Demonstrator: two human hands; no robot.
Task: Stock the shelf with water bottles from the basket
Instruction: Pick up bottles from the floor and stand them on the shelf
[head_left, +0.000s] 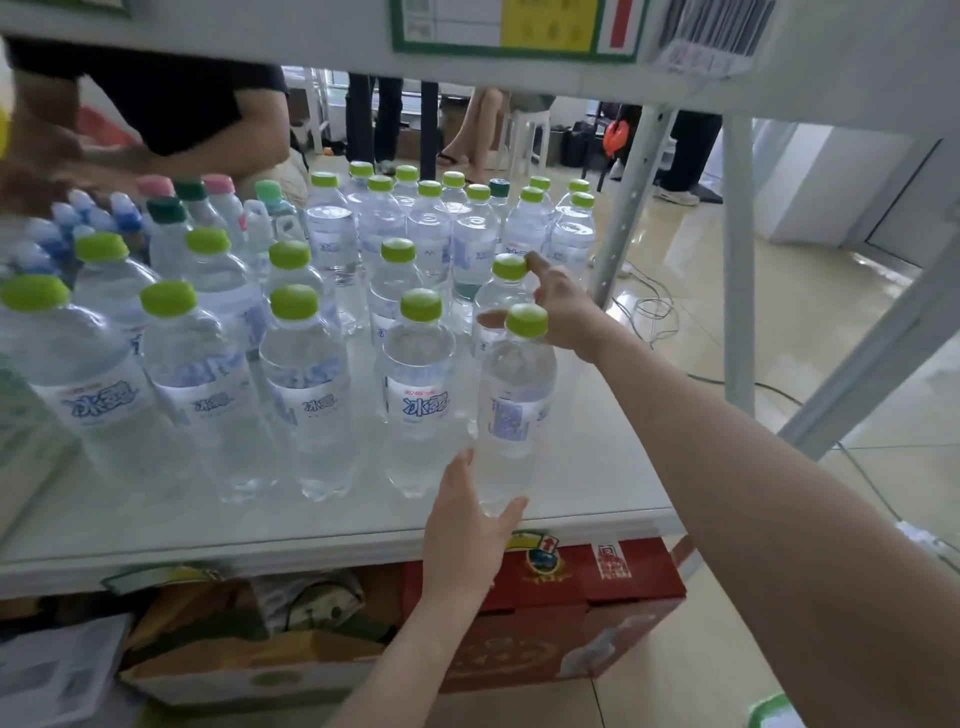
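Several clear water bottles with lime-green caps stand in rows on the white shelf board (597, 467). At the front right stands one water bottle (514, 405); my left hand (467, 535) grips its base, thumb on the right and fingers on the left. My right hand (563, 309) reaches past that bottle's cap, fingers spread. Its index finger touches the cap of the bottle behind (509, 267) and its thumb lies against that bottle's shoulder. It holds nothing.
The upper shelf (311, 47) hangs close overhead, and white shelf posts (737, 260) stand at the right. Bottles with pink, dark green and blue caps (156, 202) fill the back left, where another person (156, 104) works. A red carton (571, 613) sits below.
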